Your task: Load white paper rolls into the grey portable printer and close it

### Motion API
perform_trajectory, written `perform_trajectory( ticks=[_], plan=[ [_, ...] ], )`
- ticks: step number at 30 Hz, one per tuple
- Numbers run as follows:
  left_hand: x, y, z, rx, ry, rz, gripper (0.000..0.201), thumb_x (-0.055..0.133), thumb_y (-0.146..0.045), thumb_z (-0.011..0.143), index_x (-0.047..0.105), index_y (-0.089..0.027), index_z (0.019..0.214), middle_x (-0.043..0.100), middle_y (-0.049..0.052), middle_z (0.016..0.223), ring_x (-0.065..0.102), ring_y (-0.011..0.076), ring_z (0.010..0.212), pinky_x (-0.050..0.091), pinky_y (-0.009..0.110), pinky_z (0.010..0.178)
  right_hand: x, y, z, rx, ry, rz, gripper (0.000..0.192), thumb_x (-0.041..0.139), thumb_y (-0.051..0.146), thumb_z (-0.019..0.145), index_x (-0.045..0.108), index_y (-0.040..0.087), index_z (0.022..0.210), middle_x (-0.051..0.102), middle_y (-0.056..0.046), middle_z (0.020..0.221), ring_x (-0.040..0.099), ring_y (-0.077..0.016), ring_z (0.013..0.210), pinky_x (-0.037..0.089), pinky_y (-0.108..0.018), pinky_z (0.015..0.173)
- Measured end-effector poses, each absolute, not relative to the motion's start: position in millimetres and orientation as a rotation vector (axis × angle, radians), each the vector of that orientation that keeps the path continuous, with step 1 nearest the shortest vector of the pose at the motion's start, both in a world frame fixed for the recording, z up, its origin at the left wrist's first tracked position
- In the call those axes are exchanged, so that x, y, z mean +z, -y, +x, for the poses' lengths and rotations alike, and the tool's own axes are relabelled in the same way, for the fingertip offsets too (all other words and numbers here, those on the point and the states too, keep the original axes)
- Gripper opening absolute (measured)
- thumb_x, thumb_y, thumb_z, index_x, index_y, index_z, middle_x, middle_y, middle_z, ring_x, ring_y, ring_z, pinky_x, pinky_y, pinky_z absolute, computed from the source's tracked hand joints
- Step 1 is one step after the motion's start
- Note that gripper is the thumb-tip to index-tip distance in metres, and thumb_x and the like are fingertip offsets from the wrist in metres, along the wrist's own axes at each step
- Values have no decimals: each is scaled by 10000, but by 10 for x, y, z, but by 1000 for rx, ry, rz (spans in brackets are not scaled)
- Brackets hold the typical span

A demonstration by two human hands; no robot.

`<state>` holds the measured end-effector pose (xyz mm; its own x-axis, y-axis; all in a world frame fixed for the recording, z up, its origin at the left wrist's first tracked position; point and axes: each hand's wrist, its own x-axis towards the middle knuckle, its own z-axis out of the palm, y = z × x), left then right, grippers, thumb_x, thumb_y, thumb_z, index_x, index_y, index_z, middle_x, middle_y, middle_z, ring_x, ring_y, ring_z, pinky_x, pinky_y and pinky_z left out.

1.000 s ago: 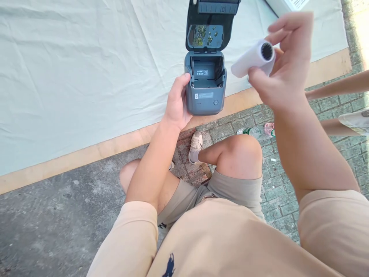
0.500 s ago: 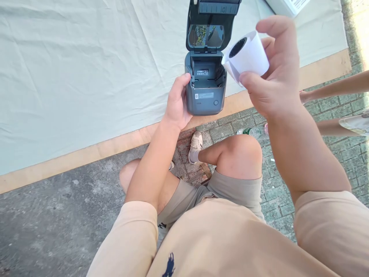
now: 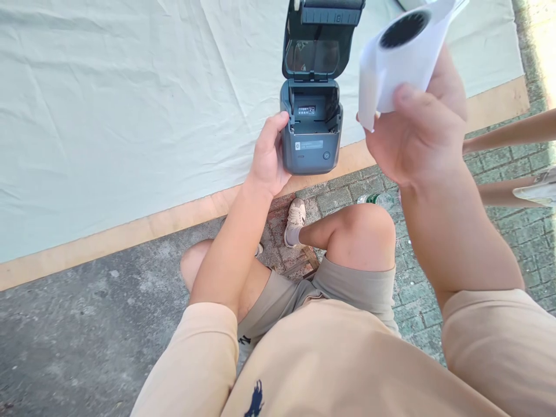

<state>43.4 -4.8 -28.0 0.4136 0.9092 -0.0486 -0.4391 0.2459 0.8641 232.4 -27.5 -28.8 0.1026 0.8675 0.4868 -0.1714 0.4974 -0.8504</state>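
My left hand (image 3: 271, 153) grips the left side of a dark grey label printer (image 3: 310, 153), its thumb near the front corner. The printer's lid (image 3: 319, 43) stands raised, and no roll sits in the bay beneath it. To the right of the printer, my right hand (image 3: 421, 121) is closed around a white paper roll (image 3: 408, 63) with a dark core facing up. A loose flap of its paper hangs down on the left side. The roll is apart from the printer, and some of my right fingers are hidden behind it.
A pale cloth (image 3: 130, 116) covers the table, whose tan edge strip (image 3: 174, 219) runs in front of me. A white box, partly hidden, lies at the top right. Plastic bottles (image 3: 377, 200) stand on the paving below. Another person's limb (image 3: 512, 130) shows at right.
My right hand has moved right, away from the printer, and turned the roll, which now looks larger. The loose paper flap now hangs downward. My left hand and the printer have hardly moved.
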Motion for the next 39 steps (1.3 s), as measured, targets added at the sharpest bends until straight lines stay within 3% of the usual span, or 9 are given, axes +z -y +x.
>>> perform_trajectory(
  ticks=[5, 11, 15, 20, 23, 27, 32, 37, 39],
  plan=[
    [-290, 52, 432, 1001, -588, 936, 413, 415, -442, 1021, 730, -175, 1019, 752, 86, 1037, 730, 232, 1006, 649, 362, 977, -354, 407, 2241, 1088, 930, -759, 677, 860, 516, 560, 479, 278, 1067, 526, -44, 1012, 502, -160, 880, 414, -264, 681],
    [-332, 23, 433, 1043, -655, 921, 459, 369, -455, 1053, 717, -159, 1007, 742, 82, 939, 669, 244, 1323, 598, 342, 1132, -428, 375, 2295, 670, 1306, -608, 755, 919, 542, 706, 483, 383, 1301, 554, -4, 1300, 602, -163, 1010, 511, -322, 850],
    [-348, 4, 420, 1047, -619, 928, 396, 424, -442, 1035, 718, -177, 1045, 765, 57, 1033, 632, 242, 1381, 574, 351, 1176, -321, 292, 2250, 429, 1473, -580, 526, 896, 550, 761, 517, 238, 950, 603, -28, 990, 587, -157, 916, 516, -322, 813],
    [-333, 18, 432, 1031, -638, 917, 353, 453, -452, 1025, 719, -220, 1015, 768, 39, 975, 610, 225, 1399, 556, 298, 1168, -297, 79, 2182, 223, 1661, -736, 406, 793, 433, 839, 461, 206, 790, 657, -12, 954, 637, -173, 942, 578, -395, 900],
    [-319, 36, 448, 1047, -613, 857, 352, 446, -419, 1039, 700, -188, 966, 751, 41, 940, 655, 207, 1331, 555, 263, 1139, -299, -6, 2159, 180, 1695, -795, 341, 728, 379, 843, 449, 201, 763, 681, -4, 954, 625, -173, 879, 537, -398, 809],
    [-319, 32, 448, 1065, -603, 848, 433, 385, -446, 1054, 706, -164, 990, 705, 63, 823, 673, 232, 1294, 586, 291, 1073, -297, -50, 2130, 142, 1606, -730, 440, 757, 434, 872, 419, 187, 737, 660, -25, 968, 618, -166, 883, 527, -380, 774],
    [-323, 23, 443, 1045, -623, 858, 379, 413, -424, 1035, 703, -182, 997, 746, 71, 938, 610, 258, 1388, 573, 330, 1141, -338, -107, 2107, 221, 1597, -659, 489, 818, 413, 829, 410, 174, 703, 606, -34, 949, 640, -149, 901, 617, -374, 917],
    [-294, 44, 455, 1029, -650, 830, 426, 380, -433, 1052, 679, -153, 936, 728, 81, 893, 672, 263, 1310, 612, 371, 1097, -299, -150, 2050, 247, 1456, -621, 613, 828, 557, 779, 366, 170, 668, 609, -42, 861, 583, -159, 768, 490, -356, 650],
    [-284, 49, 460, 1024, -665, 841, 466, 343, -442, 1057, 678, -143, 933, 720, 88, 882, 685, 265, 1295, 627, 373, 1063, -289, -163, 2043, 181, 1449, -672, 642, 775, 642, 798, 359, 173, 659, 605, -51, 832, 546, -169, 759, 456, -362, 645]
  ],
)
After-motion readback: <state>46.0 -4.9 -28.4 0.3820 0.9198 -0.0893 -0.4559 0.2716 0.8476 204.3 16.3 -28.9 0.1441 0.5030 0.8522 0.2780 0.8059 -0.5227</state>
